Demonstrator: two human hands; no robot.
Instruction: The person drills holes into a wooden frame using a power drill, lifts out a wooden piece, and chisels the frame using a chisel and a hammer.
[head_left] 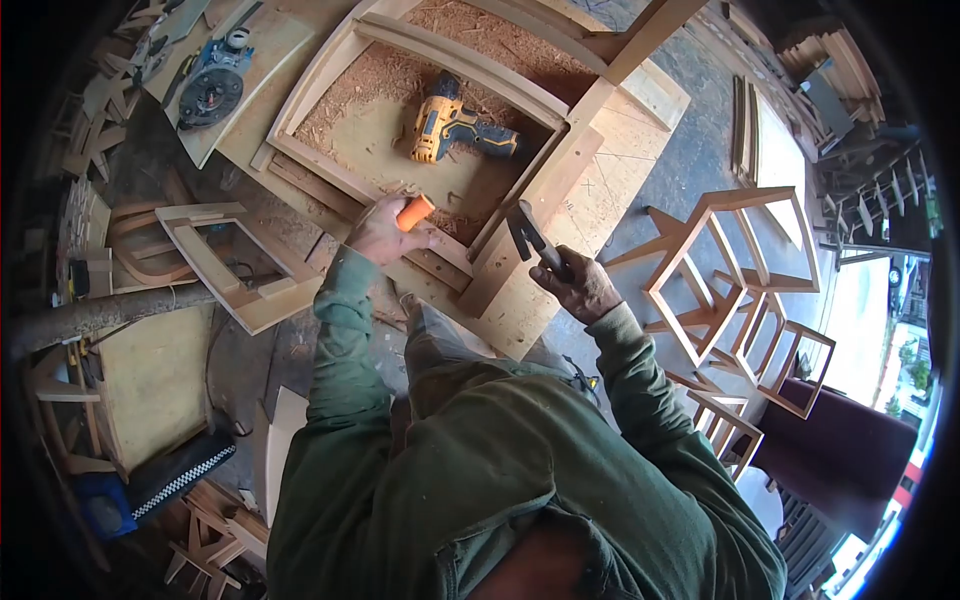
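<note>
My left hand (376, 234) is closed around an orange-handled tool (414, 211), held at the near rail of a wooden frame (330, 183). Only the thick orange grip shows; its other end is hidden by my fingers, so I cannot tell whether it is a chisel. In my right hand (584, 291) is a hammer (527, 232), its dark head raised over the frame's near right corner. A yellow and black cordless drill (436, 128) lies on its side inside the frame, among wood shavings (470, 45).
A blue router (213, 85) rests on a board at the upper left. Below it leans a smaller wooden frame (240, 265). Chair frames (735, 270) stand on the floor to the right. A wooden post (650, 35) rises at the frame's far right.
</note>
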